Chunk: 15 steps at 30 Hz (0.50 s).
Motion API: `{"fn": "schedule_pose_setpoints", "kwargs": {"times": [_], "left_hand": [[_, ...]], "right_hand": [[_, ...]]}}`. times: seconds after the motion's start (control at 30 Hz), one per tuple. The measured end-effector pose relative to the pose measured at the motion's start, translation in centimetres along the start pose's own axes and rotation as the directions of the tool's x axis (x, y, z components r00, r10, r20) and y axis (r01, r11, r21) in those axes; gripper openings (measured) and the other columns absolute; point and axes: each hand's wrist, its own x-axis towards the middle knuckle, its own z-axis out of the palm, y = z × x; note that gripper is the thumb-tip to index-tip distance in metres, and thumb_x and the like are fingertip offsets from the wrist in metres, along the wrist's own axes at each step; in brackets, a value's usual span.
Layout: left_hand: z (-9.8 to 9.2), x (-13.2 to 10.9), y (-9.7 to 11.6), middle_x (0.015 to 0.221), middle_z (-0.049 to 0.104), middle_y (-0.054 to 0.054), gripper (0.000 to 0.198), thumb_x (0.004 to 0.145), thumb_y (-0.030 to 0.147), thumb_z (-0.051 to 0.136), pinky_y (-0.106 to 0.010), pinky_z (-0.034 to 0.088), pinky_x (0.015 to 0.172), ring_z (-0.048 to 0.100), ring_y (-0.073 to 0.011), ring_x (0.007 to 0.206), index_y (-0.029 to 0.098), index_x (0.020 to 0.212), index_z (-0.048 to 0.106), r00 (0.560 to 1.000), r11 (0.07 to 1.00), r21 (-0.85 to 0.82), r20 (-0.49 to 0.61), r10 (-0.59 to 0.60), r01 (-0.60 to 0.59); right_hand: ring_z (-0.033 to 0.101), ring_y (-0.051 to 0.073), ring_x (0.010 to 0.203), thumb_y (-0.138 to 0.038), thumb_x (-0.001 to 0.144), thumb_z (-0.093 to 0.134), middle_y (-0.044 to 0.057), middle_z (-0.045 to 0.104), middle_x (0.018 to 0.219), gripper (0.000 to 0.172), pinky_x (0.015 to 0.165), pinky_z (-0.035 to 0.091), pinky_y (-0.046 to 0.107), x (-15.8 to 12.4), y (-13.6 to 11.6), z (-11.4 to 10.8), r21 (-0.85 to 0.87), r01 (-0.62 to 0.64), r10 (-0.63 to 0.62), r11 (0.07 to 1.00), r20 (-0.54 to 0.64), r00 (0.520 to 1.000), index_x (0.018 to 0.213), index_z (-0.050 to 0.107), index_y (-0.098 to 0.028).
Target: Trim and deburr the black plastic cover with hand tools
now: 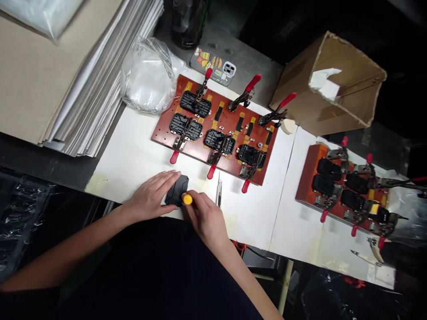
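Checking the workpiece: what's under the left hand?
A black plastic part on the white table sheet; the left hand hides its left end. Right hand's yellow-capped tool is at its edge.

No readable text, brand or number in view, phone case (213,66) at the far edge of the bench with a colourful cartoon print, any lettering on it too small to make out, cardboard box (347,95) far right, white paper patch with nothing legible

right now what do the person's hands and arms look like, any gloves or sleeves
Both the left hand and right hand are bare: no gloves, rings or watch show. The forearms are uncovered, no sleeve in view. A dark garment covers the lap.
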Motion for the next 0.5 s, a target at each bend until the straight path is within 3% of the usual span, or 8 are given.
{"fn": "schedule_pose_setpoints", "kwargs": {"times": [0.1, 0.2, 0.33, 0.43, 0.5], "left_hand": [[0.0, 0.0, 0.0, 0.162, 0.030, -0.002, 0.092, 0.089, 0.053, 0.064, -0.031, 0.027, 0.130, 0.026, -0.0134, 0.152, 0.013, 0.160, 0.021, 1.000, 1.000, 0.012, 0.003, 0.003, -0.003], [0.0, -0.1, -0.1, 0.162, 0.030, -0.001, 0.093, 0.087, 0.052, 0.066, -0.030, 0.026, 0.130, 0.027, -0.0130, 0.152, 0.014, 0.160, 0.021, 1.000, 1.000, 0.022, -0.003, 0.005, -0.005], [0.1, -0.2, 0.0, 0.160, 0.033, -0.001, 0.093, 0.087, 0.052, 0.066, -0.029, 0.026, 0.130, 0.029, -0.0120, 0.150, 0.014, 0.159, 0.023, 1.000, 1.000, 0.001, -0.014, 0.000, 0.000], [0.1, -0.2, 0.0, 0.160, 0.034, -0.002, 0.093, 0.087, 0.051, 0.067, -0.029, 0.026, 0.130, 0.031, -0.0124, 0.150, 0.014, 0.160, 0.022, 1.000, 1.000, -0.003, -0.022, -0.006, 0.006], [0.1, -0.2, 0.0, 0.161, 0.033, -0.003, 0.095, 0.087, 0.052, 0.067, -0.030, 0.026, 0.130, 0.030, -0.0128, 0.150, 0.014, 0.160, 0.021, 1.000, 1.000, 0.003, -0.015, -0.009, 0.010]], "right_hand": [[0.056, 0.012, 0.080, -0.036, 0.106, 0.045, 0.001, 0.058, 0.096, 0.030, 0.072, 0.043, 0.025, 1.9, 0.0, 1.2, -0.102, 0.007, -0.007, 0.995, 0.000, 1.000, 0.128, 0.057, -0.019], [0.056, 0.014, 0.078, -0.036, 0.106, 0.045, 0.002, 0.060, 0.097, 0.035, 0.071, 0.042, 0.027, 3.1, -0.3, 1.4, -0.211, -0.015, -0.004, 0.977, -0.091, 0.996, 0.131, 0.058, -0.016], [0.056, 0.013, 0.074, -0.033, 0.105, 0.046, 0.000, 0.061, 0.095, 0.033, 0.067, 0.041, 0.027, 3.0, -0.6, 1.2, -0.181, -0.043, 0.039, 0.983, -0.023, 0.999, 0.130, 0.060, -0.017], [0.059, 0.014, 0.080, -0.031, 0.106, 0.045, 0.002, 0.062, 0.099, 0.031, 0.072, 0.042, 0.026, 2.2, -0.4, 1.3, -0.213, -0.084, 0.038, 0.973, -0.210, 0.977, 0.129, 0.060, -0.017], [0.060, 0.013, 0.089, -0.028, 0.105, 0.047, 0.003, 0.063, 0.106, 0.030, 0.078, 0.044, 0.024, 1.6, -0.2, 1.5, -0.135, -0.101, 0.055, 0.986, -0.311, 0.949, 0.131, 0.057, -0.017]]}}
